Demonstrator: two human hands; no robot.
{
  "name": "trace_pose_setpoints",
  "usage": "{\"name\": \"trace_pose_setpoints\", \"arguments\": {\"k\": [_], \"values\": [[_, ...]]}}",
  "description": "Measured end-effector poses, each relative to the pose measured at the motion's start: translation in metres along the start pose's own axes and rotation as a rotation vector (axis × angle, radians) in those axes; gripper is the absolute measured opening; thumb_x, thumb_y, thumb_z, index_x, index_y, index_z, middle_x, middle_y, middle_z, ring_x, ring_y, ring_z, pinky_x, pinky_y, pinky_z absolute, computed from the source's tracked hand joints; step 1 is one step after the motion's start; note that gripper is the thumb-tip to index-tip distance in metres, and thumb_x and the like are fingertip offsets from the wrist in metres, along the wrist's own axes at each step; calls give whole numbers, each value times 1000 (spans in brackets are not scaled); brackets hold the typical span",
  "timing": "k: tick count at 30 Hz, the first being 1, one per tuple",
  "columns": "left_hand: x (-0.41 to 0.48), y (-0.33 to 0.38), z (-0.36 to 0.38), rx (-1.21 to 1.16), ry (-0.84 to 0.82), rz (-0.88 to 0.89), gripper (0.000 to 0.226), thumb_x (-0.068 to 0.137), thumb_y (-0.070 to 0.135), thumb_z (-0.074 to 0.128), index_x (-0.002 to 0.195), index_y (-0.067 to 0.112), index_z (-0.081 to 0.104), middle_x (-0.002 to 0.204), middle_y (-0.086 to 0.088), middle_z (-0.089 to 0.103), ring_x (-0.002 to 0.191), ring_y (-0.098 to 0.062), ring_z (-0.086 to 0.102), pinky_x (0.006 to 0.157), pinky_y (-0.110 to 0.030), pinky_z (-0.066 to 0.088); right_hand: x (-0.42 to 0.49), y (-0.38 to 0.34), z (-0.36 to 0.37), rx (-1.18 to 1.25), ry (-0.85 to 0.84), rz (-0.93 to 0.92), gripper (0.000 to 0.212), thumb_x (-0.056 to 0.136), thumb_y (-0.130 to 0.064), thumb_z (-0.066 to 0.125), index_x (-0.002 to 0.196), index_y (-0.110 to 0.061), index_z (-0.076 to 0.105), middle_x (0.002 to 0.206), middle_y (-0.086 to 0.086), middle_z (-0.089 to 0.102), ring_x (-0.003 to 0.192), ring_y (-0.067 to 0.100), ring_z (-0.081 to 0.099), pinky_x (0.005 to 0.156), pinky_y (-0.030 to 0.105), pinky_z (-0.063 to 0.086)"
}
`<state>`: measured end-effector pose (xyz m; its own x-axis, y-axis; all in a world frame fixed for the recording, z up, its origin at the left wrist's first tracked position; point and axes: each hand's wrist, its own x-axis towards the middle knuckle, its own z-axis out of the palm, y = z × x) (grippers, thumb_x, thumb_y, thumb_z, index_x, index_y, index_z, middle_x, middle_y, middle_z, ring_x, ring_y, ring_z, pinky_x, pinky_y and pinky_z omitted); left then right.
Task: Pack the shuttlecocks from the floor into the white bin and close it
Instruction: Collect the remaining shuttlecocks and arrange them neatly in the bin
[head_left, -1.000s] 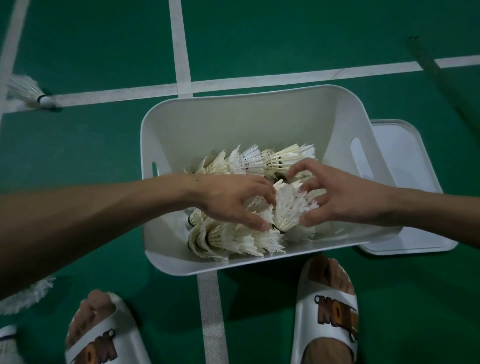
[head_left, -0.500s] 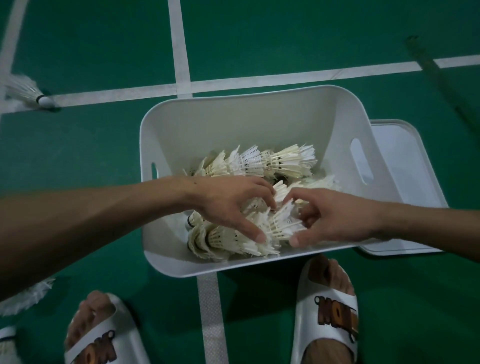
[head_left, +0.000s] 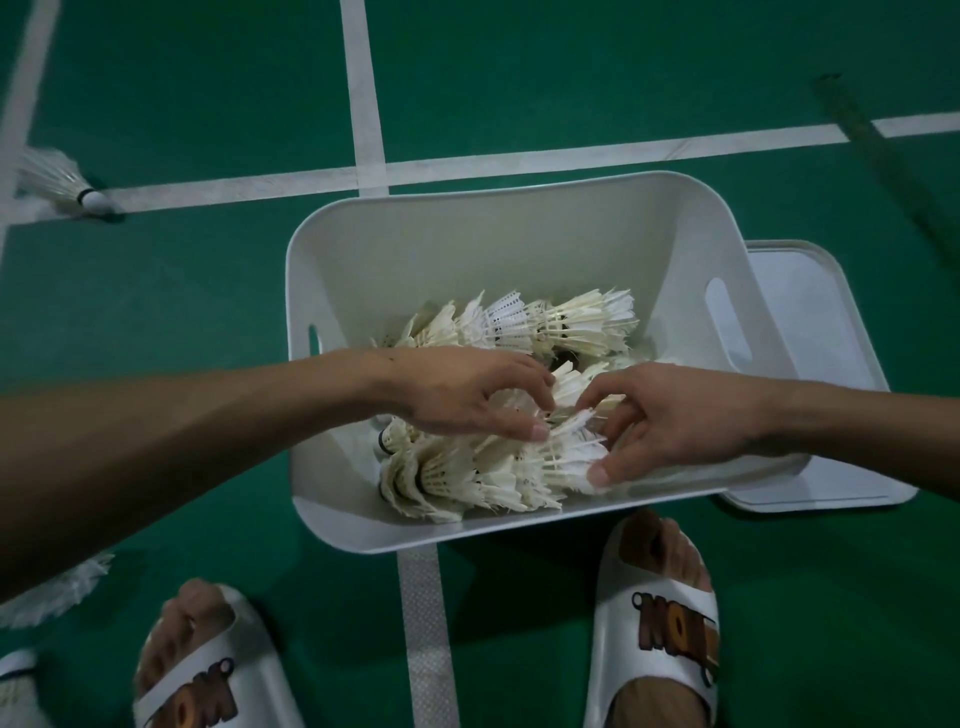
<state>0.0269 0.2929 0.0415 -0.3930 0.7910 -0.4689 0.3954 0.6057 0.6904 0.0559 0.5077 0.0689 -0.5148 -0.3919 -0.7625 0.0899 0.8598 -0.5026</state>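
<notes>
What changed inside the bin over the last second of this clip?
The right hand moved toward the near wall, laying the shuttlecock it pinches flatter onto the pile. The left hand stayed curled over the pile, grip unclear. The white bin, its lid alongside and the floor shuttlecock did not move.

On the floor (head_left: 519, 78) the bin (head_left: 498, 244) sits just ahead of two slippers (head_left: 670, 618), holding a pile of shuttlecocks (head_left: 467, 473) over which the left hand (head_left: 467, 395) and right hand (head_left: 670, 415) meet, the lid (head_left: 810, 332) lying flat at its right side, one loose shuttlecock (head_left: 57, 182) far back left and another shuttlecock (head_left: 57, 587) left of the feet.
</notes>
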Motion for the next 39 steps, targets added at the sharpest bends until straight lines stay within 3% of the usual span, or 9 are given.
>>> {"name": "trace_pose_setpoints", "arguments": {"k": [5,10,14,16,19,26,30,32,39], "values": [[5,1,6,55,22,20,49,88,48,55,130,23,52,152,5,31,137,-10,31,111,-31,28,5,-2,16,-69,57,-56,48,66,-40,85,103,-15,67,95,-5,74,82,4,70,82,33,58],[-1,-5,-3,-19,-33,5,61,83,54,55,138,30,46,155,14,23,139,-4,25,106,-24,27,4,-3,8,-115,14,-82,59,69,-48,79,117,-17,67,110,-5,70,88,1,67,85,21,55],[-7,-11,-3,-75,-43,-27,78,74,44,76,139,38,34,154,14,25,137,-11,31,108,-37,36,6,-5,-1,-184,-22,-133,44,81,-50,67,109,-17,71,95,-4,74,83,9,69,82,35,55],[-6,-10,2,-24,-22,-33,76,73,40,79,134,37,35,152,12,28,134,-14,34,107,-41,38,9,-5,0,-324,14,-139,42,81,-49,68,108,-17,70,93,-3,72,80,12,66,77,34,52],[-1,-7,8,76,-3,-13,69,75,41,76,132,31,38,151,9,30,132,-16,36,106,-43,38,10,-9,8,-536,80,-139,47,80,-50,68,117,-21,64,98,-1,68,84,14,61,78,34,50],[-3,-3,7,133,33,4,69,76,43,75,134,29,41,153,9,26,136,-14,31,112,-40,31,-1,-18,-2,-478,135,-97,76,68,-62,72,133,-28,51,102,-9,69,75,-1,57,70,16,45],[-13,-4,3,153,102,18,73,76,47,73,140,30,41,157,15,16,140,-7,22,110,-28,20,-2,-28,-27,-531,204,-114,60,69,-69,62,111,-26,64,87,-14,68,74,-2,60,64,15,45],[-19,-3,-2,149,143,25,74,77,47,72,141,30,41,157,14,18,139,-5,22,105,-20,20,1,-38,-36,-541,268,-157,52,72,-66,61,103,-25,67,91,-15,67,78,2,62,65,18,47],[-52,-2,-35,249,452,-131,52,85,44,65,131,23,52,139,2,44,120,-12,45,92,-17,33,22,-91,-50,-615,408,-281,54,77,-60,63,117,-24,61,122,-4,60,96,9,52,76,25,36]]}}
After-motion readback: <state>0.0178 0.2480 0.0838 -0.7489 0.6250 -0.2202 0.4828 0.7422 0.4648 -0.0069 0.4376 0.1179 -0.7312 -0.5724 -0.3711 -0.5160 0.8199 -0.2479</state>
